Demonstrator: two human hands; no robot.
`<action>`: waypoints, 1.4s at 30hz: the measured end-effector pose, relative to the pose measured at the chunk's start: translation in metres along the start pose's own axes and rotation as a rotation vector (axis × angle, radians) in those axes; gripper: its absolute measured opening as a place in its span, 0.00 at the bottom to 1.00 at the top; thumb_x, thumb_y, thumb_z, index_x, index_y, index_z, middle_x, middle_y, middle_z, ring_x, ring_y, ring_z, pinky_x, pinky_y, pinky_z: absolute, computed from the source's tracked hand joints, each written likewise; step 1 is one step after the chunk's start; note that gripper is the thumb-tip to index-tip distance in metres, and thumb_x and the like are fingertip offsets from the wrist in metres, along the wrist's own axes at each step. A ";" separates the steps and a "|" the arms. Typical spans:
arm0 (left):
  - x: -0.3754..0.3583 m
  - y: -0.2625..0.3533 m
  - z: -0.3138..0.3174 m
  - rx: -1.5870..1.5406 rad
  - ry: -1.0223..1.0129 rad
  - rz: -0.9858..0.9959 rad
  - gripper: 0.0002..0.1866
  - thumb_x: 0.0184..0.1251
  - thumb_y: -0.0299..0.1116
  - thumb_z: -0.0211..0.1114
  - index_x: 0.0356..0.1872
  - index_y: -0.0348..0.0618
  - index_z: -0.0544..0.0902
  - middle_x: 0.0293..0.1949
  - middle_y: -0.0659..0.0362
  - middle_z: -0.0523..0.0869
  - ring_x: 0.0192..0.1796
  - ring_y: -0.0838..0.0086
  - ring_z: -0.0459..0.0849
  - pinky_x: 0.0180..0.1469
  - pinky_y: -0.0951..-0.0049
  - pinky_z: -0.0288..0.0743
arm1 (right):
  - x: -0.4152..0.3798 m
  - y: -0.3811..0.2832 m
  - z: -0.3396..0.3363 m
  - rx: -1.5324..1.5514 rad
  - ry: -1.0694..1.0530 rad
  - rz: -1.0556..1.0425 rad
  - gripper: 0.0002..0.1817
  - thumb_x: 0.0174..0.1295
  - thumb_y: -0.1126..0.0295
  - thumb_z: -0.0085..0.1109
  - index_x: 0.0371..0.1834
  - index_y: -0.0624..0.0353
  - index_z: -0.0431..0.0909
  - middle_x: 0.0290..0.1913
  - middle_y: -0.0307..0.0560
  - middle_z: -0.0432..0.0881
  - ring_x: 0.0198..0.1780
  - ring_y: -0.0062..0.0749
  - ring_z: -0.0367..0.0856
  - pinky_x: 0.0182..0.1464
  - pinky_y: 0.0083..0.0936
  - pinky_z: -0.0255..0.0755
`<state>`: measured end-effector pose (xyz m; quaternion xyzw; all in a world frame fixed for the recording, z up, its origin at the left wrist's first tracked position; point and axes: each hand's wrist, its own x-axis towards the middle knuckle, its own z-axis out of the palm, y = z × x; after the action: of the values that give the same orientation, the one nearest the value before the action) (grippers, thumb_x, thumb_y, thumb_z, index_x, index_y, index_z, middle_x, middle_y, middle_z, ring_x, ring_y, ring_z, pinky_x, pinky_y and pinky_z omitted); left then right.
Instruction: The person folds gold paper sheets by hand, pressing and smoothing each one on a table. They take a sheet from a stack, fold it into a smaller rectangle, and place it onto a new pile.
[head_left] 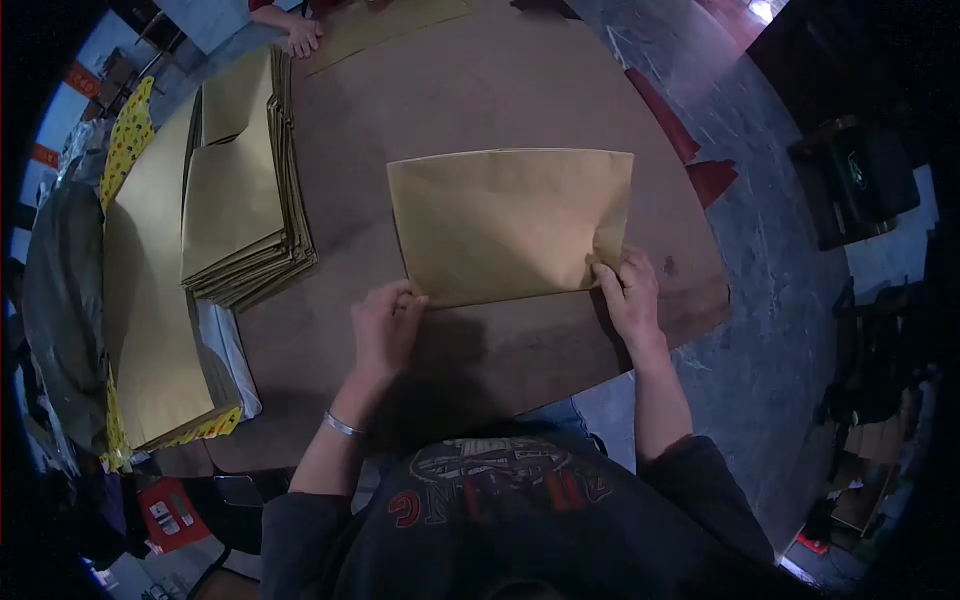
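Observation:
A flat brown paper bag (510,225) is held up over the table, its long top edge facing away from me. My left hand (385,325) pinches its lower left corner between thumb and fingers. At the lower right corner, my right hand (630,295) grips with the thumb on the near face, and the paper creases there. A thick stack of folded brown paper (235,190) lies to the left of the bag, its layered edges toward me.
Larger brown sheets (150,330) lie along the left side of the brown table (400,110), by yellow patterned cloth (125,140). Across the table, another person's hand (303,38) rests near a brown sheet (390,30). Dark red material (665,115) sticks out at the right edge.

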<state>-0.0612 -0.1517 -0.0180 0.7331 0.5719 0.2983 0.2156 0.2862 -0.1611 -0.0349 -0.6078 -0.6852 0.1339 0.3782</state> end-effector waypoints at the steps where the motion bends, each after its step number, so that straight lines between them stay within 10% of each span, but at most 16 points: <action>1: 0.000 0.002 0.002 -0.105 0.101 0.009 0.08 0.57 0.27 0.71 0.37 0.41 0.84 0.32 0.51 0.87 0.38 0.54 0.85 0.39 0.62 0.78 | -0.001 0.000 0.003 -0.002 0.005 -0.001 0.09 0.61 0.69 0.64 0.35 0.65 0.83 0.49 0.57 0.82 0.55 0.54 0.76 0.58 0.44 0.67; 10: 0.014 0.016 -0.001 -0.272 0.037 -0.389 0.10 0.62 0.29 0.70 0.43 0.39 0.84 0.33 0.51 0.89 0.36 0.60 0.89 0.40 0.65 0.81 | -0.002 0.002 0.008 -0.012 0.133 -0.009 0.08 0.57 0.72 0.67 0.28 0.67 0.81 0.41 0.58 0.80 0.50 0.54 0.76 0.55 0.43 0.69; 14: -0.007 -0.015 0.005 -0.270 0.065 -0.276 0.09 0.63 0.30 0.69 0.43 0.40 0.84 0.35 0.52 0.89 0.39 0.64 0.89 0.40 0.68 0.81 | -0.002 -0.007 -0.008 0.152 0.133 -0.038 0.05 0.59 0.75 0.65 0.31 0.66 0.81 0.41 0.58 0.81 0.50 0.53 0.77 0.57 0.42 0.69; 20: -0.044 -0.023 -0.010 -0.038 -0.218 0.109 0.12 0.55 0.25 0.71 0.41 0.51 0.85 0.43 0.61 0.88 0.57 0.63 0.83 0.69 0.38 0.55 | -0.026 0.014 -0.037 0.153 -0.218 -0.226 0.07 0.55 0.71 0.67 0.35 0.58 0.81 0.49 0.46 0.87 0.63 0.49 0.77 0.70 0.52 0.59; 33: -0.049 -0.023 -0.007 0.118 -0.147 0.428 0.14 0.48 0.24 0.69 0.38 0.52 0.85 0.43 0.61 0.85 0.56 0.61 0.80 0.56 0.53 0.69 | -0.045 0.028 -0.046 -0.185 -0.465 -0.301 0.16 0.58 0.60 0.62 0.49 0.48 0.84 0.61 0.43 0.80 0.71 0.51 0.66 0.71 0.66 0.51; 42: -0.038 -0.002 0.004 0.147 -0.065 0.002 0.10 0.58 0.30 0.67 0.42 0.48 0.83 0.38 0.57 0.85 0.48 0.58 0.81 0.49 0.57 0.70 | -0.033 -0.010 -0.016 0.002 -0.004 0.039 0.10 0.65 0.66 0.59 0.43 0.60 0.84 0.43 0.53 0.84 0.55 0.48 0.77 0.63 0.45 0.61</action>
<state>-0.0660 -0.1879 -0.0291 0.7568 0.5842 0.2319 0.1793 0.2887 -0.1991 -0.0292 -0.6204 -0.6738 0.1430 0.3750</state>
